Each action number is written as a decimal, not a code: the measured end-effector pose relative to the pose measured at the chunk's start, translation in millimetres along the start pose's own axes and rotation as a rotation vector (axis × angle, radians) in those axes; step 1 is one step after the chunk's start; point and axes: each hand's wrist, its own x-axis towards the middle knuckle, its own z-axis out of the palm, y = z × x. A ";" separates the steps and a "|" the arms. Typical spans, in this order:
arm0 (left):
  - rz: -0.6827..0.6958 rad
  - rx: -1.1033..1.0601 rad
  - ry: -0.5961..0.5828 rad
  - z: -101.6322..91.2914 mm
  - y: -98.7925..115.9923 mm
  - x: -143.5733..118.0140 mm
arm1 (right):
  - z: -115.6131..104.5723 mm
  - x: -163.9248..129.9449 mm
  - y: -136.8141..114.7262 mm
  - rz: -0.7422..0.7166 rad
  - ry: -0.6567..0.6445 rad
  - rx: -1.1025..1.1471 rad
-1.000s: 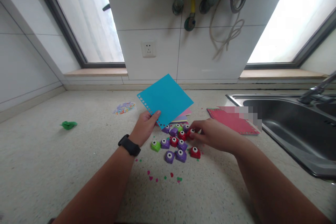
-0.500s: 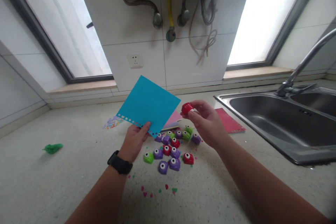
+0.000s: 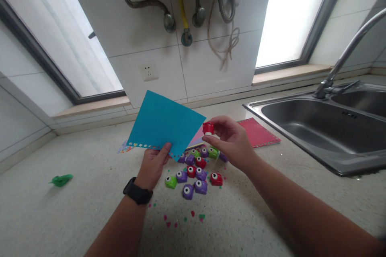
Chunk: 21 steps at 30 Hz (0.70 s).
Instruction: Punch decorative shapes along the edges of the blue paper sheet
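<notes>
Two hands are busy over the speckled countertop (image 3: 60,217): the left hand (image 3: 152,165) pinches the lower edge of a turquoise paper square (image 3: 164,122) between thumb and fingers, holding it tilted up off the counter, and the right hand (image 3: 232,140) grips a small red craft punch (image 3: 208,128) in its fingertips, raised just beside the sheet's right corner. The paper's lower edge already carries a row of small cut-out shapes, so the step in hand looks like bringing punch and paper together for another cut. To do it well, I would judge that the punch's slot should face the sheet's edge squarely, the paper should slide in flat to the same depth as the existing row, and the left grip should stay close to the cutting spot so the sheet does not bow. A firm, straight press by the thumb would suit so small a tool; a skewed entry risks a torn or half-cut shape. Below the hands lies a cluster of purple, red and green punches (image 3: 195,170), with confetti bits (image 3: 183,220) in front and a red punched sheet (image 3: 259,132) near the steel sink (image 3: 331,128).
</notes>
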 end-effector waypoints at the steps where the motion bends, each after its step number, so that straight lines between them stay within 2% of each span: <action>1: -0.001 -0.010 0.004 1.0 1.7 -0.3 | 0.8 0.1 -0.5 0.009 0.003 -0.005; 6: -0.010 -0.028 0.005 3.6 7.2 -1.6 | 2.4 0.4 -1.3 0.053 0.032 -0.031; 13: -0.018 0.075 -0.016 -1.1 -0.2 -1.0 | -0.9 0.7 4.6 0.134 0.025 -0.176; 21: 0.018 0.071 -0.060 -0.5 3.0 -2.7 | 1.0 1.3 0.4 0.356 -0.088 -0.165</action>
